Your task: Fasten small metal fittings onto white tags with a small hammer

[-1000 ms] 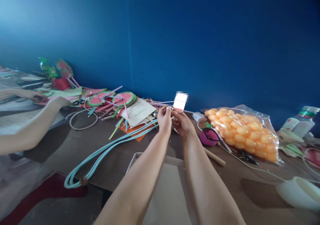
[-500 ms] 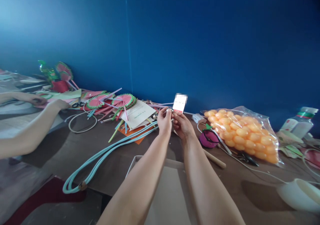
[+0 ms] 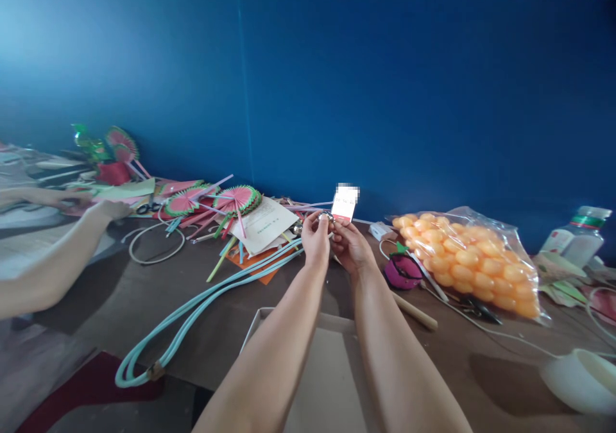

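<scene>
Left grip (image 3: 316, 244) holds silver piece (image 3: 326, 217), right grip (image 3: 353, 246) close against it; blue cords (image 3: 228, 281) left, bagged orange balls (image 3: 469, 256) right

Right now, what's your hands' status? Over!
Left fingers pinching shiny metal piece, right fingers at its edge. Pale blue cords trailing left. Box nearer, seemingly not blocking.

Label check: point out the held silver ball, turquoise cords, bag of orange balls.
Silver ball (image 3: 326, 216): head view, exposed top.
Turquoise cords (image 3: 231, 281): head view, middle stretch.
Bag of orange balls (image 3: 474, 261): head view, front side.
</scene>
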Demonstrator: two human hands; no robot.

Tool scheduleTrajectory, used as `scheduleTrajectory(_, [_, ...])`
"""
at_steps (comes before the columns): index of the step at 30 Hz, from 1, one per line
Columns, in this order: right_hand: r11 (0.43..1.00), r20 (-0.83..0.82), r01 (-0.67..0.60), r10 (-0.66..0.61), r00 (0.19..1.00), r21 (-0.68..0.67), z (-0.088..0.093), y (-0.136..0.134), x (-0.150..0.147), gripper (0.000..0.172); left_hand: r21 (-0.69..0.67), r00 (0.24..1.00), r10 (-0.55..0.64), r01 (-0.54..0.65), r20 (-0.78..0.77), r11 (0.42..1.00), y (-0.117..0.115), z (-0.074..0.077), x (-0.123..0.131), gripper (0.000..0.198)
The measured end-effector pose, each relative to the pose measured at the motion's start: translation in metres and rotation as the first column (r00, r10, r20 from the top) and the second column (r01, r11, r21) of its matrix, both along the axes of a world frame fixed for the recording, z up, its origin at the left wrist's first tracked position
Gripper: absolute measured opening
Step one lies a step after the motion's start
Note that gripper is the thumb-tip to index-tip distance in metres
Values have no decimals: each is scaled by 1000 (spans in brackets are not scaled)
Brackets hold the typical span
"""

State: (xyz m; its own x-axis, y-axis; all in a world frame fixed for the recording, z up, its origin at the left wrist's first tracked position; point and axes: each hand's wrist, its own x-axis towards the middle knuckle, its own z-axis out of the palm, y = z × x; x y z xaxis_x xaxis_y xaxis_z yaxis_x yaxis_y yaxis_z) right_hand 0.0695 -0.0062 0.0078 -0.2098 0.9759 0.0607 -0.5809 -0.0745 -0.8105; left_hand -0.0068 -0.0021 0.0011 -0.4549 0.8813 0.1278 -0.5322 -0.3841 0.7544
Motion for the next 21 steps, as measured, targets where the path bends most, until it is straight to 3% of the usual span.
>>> scheduleTrajectory(21, [996,84,60,-66,994,69,2,0,-4,29,6,1000,-1,1,-1,1000,-1,3,-1,35])
